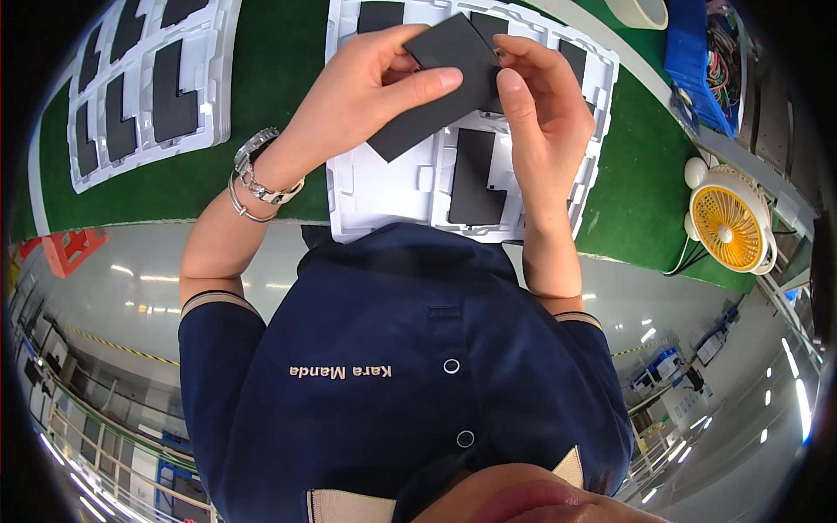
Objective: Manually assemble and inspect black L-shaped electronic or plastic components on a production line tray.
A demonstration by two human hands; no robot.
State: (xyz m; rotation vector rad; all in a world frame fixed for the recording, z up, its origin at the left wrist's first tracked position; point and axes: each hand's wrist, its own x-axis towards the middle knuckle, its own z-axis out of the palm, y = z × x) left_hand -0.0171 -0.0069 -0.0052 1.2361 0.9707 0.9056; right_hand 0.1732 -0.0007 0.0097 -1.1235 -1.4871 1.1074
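My left hand (370,91) grips a flat black piece (471,70), the thumb lying across its upper face and the fingers beneath. The piece is tilted, held above a white moulded tray (370,205). At its right edge, my right hand (554,118) has thumb and forefinger closed on the rim; the exact contact there is partly hidden. In the tray lie several similar black pieces, among them a notched black piece (475,174) near the front edge.
A second white tray (214,113) with notched black pieces stands at the left on the green tabletop (279,113). At the right are a yellow-and-white fan (728,227) and a blue bin (697,74) holding wires. A white round container (641,10) sits at the far right.
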